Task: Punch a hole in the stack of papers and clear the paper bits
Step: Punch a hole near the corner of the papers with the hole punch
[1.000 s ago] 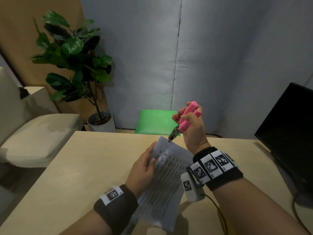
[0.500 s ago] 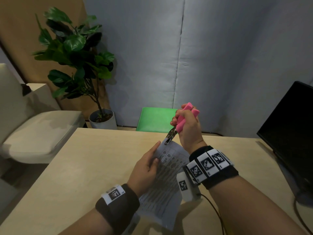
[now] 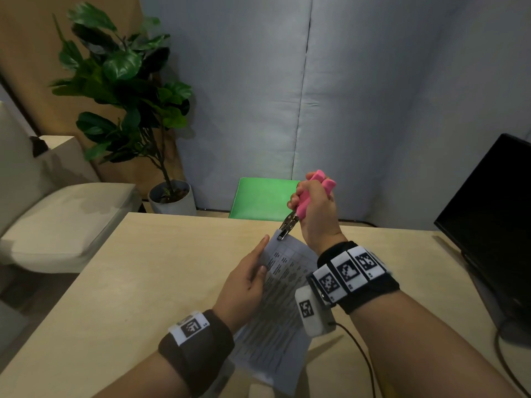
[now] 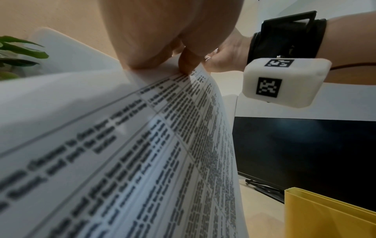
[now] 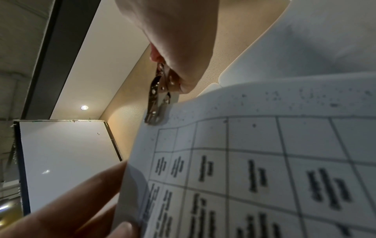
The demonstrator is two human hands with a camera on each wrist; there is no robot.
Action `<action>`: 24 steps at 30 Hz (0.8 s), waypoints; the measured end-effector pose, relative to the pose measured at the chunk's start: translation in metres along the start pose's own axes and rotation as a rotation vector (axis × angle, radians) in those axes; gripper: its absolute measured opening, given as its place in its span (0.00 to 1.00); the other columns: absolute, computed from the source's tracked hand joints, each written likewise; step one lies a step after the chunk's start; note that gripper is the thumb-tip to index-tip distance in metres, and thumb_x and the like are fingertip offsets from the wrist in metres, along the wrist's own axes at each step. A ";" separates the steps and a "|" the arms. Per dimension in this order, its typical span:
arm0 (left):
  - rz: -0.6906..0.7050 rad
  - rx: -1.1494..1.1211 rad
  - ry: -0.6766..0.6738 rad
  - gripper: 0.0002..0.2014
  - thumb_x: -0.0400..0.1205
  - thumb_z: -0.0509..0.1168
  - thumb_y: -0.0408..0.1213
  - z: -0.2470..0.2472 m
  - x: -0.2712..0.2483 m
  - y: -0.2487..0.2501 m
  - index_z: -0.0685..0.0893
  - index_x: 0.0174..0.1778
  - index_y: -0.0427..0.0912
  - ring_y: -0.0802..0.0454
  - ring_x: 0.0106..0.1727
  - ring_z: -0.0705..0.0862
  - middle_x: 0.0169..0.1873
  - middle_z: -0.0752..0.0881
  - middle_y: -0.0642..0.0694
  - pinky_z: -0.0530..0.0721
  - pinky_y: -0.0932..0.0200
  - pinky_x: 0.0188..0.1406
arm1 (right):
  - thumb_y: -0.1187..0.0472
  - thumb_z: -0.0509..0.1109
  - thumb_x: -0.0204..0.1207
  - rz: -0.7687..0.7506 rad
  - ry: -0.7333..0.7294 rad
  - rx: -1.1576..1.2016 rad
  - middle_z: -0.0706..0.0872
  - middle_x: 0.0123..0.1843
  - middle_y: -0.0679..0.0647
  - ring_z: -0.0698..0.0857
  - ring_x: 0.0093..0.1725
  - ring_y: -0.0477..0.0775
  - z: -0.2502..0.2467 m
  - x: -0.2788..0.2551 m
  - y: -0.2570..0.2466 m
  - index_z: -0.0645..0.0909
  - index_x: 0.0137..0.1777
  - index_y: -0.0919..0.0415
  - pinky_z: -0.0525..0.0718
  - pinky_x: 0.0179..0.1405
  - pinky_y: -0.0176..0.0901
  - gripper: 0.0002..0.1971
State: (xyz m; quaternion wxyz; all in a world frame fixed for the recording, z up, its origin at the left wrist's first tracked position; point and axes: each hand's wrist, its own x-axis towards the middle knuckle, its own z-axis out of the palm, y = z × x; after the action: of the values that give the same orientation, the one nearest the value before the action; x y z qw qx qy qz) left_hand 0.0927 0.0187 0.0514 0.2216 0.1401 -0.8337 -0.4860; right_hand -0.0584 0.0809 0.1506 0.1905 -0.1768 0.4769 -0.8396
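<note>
A stack of printed papers [image 3: 280, 294] is held tilted above the wooden table [image 3: 138, 282]. My left hand [image 3: 247, 282] pinches its left edge, thumb on top and fingers underneath. My right hand [image 3: 313, 208] grips the pink handles of a hole punch [image 3: 311, 193], squeezed together. The punch's metal head [image 3: 286, 226] bites the stack's top left corner. In the right wrist view the metal head [image 5: 157, 103] sits over the papers [image 5: 264, 153] at that corner. The left wrist view shows the papers [image 4: 142, 153] close up under my thumb.
A black monitor [image 3: 494, 225] stands at the table's right edge with a cable. A green chair [image 3: 264, 198] sits beyond the far edge, a potted plant [image 3: 126, 90] and a beige sofa [image 3: 57, 214] to the left. A yellow folder [image 4: 329, 215] lies nearby.
The punch came down onto the top left corner of the stack and the pink handles closed together. My left hand kept its hold on the papers.
</note>
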 end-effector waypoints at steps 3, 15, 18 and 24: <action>-0.007 0.004 0.005 0.29 0.85 0.56 0.32 0.001 0.001 0.000 0.58 0.73 0.71 0.68 0.76 0.64 0.75 0.66 0.65 0.59 0.87 0.65 | 0.65 0.62 0.67 -0.003 0.007 -0.004 0.73 0.33 0.52 0.73 0.27 0.47 0.001 0.001 0.002 0.69 0.51 0.60 0.72 0.29 0.40 0.12; 0.001 0.018 -0.003 0.30 0.85 0.57 0.31 0.000 0.001 -0.002 0.58 0.70 0.73 0.67 0.76 0.64 0.74 0.67 0.64 0.61 0.84 0.68 | 0.75 0.56 0.75 -0.011 0.046 -0.039 0.71 0.28 0.51 0.71 0.24 0.47 0.001 0.005 0.007 0.69 0.44 0.59 0.72 0.25 0.40 0.09; -0.005 0.023 -0.009 0.29 0.85 0.57 0.33 -0.001 0.000 -0.005 0.58 0.71 0.73 0.67 0.76 0.65 0.74 0.67 0.63 0.62 0.82 0.69 | 0.76 0.56 0.74 -0.006 0.063 -0.055 0.70 0.28 0.51 0.71 0.23 0.47 0.001 0.006 0.012 0.68 0.42 0.59 0.72 0.25 0.41 0.11; -0.037 0.036 -0.016 0.29 0.85 0.57 0.31 -0.002 0.000 -0.012 0.60 0.72 0.69 0.65 0.74 0.69 0.74 0.71 0.60 0.67 0.72 0.70 | 0.79 0.54 0.73 0.006 0.063 -0.056 0.68 0.28 0.52 0.69 0.22 0.47 0.003 0.005 0.019 0.67 0.40 0.58 0.70 0.23 0.38 0.14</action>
State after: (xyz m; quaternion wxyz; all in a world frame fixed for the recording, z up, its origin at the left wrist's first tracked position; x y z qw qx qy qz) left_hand 0.0939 0.0108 0.0416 0.2036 0.1555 -0.8412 -0.4762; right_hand -0.0585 0.0677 0.1360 0.1728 -0.1539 0.5063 -0.8307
